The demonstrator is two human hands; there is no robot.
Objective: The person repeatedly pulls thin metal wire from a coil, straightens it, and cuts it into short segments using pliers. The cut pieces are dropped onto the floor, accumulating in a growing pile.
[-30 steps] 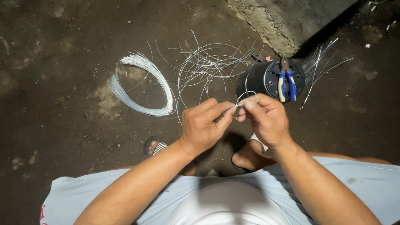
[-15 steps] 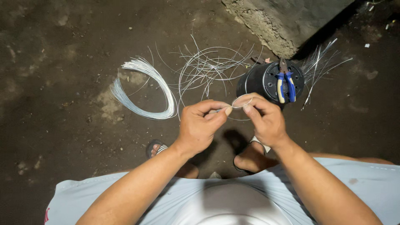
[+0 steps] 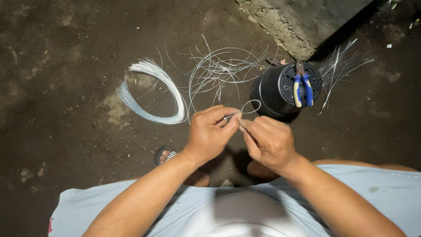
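My left hand [image 3: 210,134] and my right hand [image 3: 268,141] meet in the middle of the view, fingertips together, both pinching one thin silver wire [image 3: 250,107]. The wire is bent into a small loop that stands up just beyond my fingers. Right behind the loop sits an upturned black pot [image 3: 278,90] with blue-handled pliers [image 3: 301,85] lying on its flat bottom.
A curved bundle of several bright wires [image 3: 153,94] lies on the dirt floor [image 3: 66,87] to the left. Loose tangled wires [image 3: 223,68] spread behind my hands, more wires [image 3: 340,66] right of the pot. A rough concrete block [image 3: 302,19] stands at the back. A sandalled foot [image 3: 164,154] shows below.
My hands have drawn slightly apart and shifted, and the wire between them now forms a clear open loop above the fingertips.
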